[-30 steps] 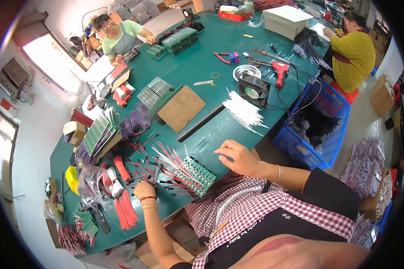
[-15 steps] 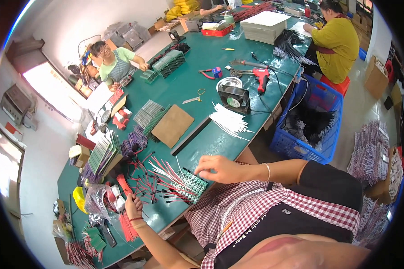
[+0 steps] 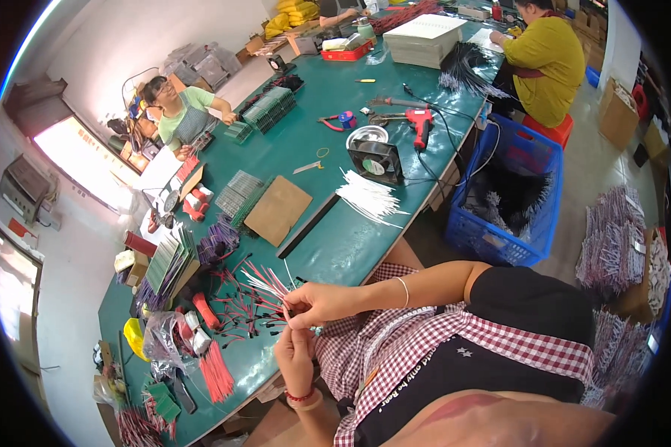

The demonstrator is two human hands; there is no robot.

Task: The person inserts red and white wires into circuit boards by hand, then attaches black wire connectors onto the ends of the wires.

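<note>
My two hands meet at the table's near edge, over small green circuit boards that they now almost wholly hide. My right hand (image 3: 326,304) is closed in a pinch from the right, with a thin reddish strand showing by its fingertips. Just below, my left hand (image 3: 296,363) pinches with thumb and forefinger; what it grips is too small to name. Red and white wires (image 3: 264,283) fan out beyond my fingers. Left of them lie dark-tipped red wires (image 3: 235,309). A bundle of red wires (image 3: 216,372) rests nearer the edge.
White wires (image 3: 369,198) lie beside a black fan (image 3: 376,161). A brown board (image 3: 278,211) and a black bar (image 3: 307,226) are beyond my hands. A red heat gun (image 3: 420,127) lies farther off. A blue crate (image 3: 507,194) stands right of the table. Two co-workers sit across.
My left hand has left the red wire bundle and come right, to the circuit boards. My right hand has moved left and down to meet it, its fingers now pinching.
</note>
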